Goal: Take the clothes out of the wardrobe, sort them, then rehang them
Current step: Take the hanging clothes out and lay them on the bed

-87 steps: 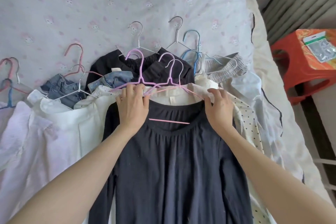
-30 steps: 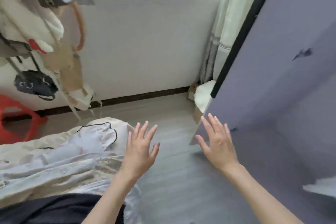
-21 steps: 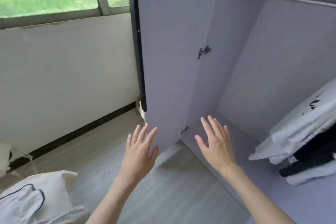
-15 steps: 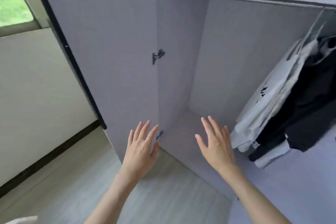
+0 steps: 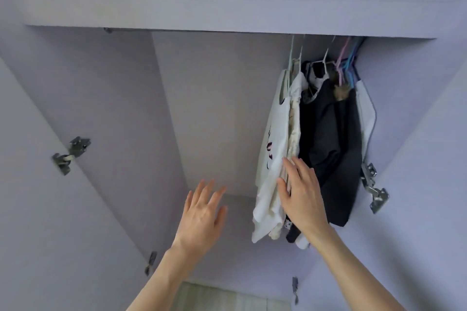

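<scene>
The wardrobe [image 5: 227, 113] stood open, pale lilac inside, and everything hung bunched at the right end of its upper shelf board [image 5: 227, 7]. I counted four garments I could separate: a white T-shirt with dark print [image 5: 271, 149] farthest left, a cream lace piece [image 5: 294, 121] pressed against it, a black garment [image 5: 331, 139] taking the widest share, and a white piece with dark piping [image 5: 365, 113] tight against the right wall. More cloth may have been buried between them; I could not tell. Above them the hanger hooks [image 5: 343, 63] crowded together, white, pink and blue, too tangled to count exactly. The rail itself was hidden behind the shelf board.

Four metal hinges showed on the wardrobe edges: one upper left [image 5: 70, 154], one lower left [image 5: 150, 262], one upper right [image 5: 372, 189], one lower right [image 5: 295, 288].

The right hand [image 5: 300, 194] lay flat against the clothes, fingers straight and close together, their tips on the seam between the cream piece and the black one, gripping nothing. The left hand [image 5: 204, 212] hovered left of the T-shirt, fingers spread and straight, touching nothing.

Left of the garments, the whole wardrobe bay was open space back to the rear panel, with its floor [image 5: 227, 242] bare below the hems.
</scene>
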### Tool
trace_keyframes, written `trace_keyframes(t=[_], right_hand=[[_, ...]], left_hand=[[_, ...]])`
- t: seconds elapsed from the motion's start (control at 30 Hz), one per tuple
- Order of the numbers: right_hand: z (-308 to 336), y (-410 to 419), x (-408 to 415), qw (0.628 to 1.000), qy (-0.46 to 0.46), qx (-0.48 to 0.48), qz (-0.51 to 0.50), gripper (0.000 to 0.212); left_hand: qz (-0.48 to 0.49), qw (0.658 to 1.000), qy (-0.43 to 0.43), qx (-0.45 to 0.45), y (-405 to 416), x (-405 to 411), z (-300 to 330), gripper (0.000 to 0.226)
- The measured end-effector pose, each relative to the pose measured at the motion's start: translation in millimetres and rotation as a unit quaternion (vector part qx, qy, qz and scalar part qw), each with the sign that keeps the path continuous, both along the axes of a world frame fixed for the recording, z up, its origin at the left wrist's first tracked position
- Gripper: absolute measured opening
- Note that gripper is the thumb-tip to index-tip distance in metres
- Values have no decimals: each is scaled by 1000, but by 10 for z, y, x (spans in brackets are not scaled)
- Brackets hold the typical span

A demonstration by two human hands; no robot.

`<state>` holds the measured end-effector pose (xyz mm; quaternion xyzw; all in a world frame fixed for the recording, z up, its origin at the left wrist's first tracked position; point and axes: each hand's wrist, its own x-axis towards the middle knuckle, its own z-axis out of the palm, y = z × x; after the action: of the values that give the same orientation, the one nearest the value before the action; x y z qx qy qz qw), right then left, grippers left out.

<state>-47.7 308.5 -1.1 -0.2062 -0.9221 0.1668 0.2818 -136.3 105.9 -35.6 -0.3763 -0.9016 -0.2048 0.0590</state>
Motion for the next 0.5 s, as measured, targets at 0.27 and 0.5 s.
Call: trace_keyframes(t=[0.27,0.5], right_hand=[[480,862,-655,1000,-4,-3,-26,46],[482,1261,-894,996,-51,-67,24,50]], left_hand=[[-107,991,-12,82,1352,-889,445,47],[-127,976,-89,152,2245,-1006,644,52]])
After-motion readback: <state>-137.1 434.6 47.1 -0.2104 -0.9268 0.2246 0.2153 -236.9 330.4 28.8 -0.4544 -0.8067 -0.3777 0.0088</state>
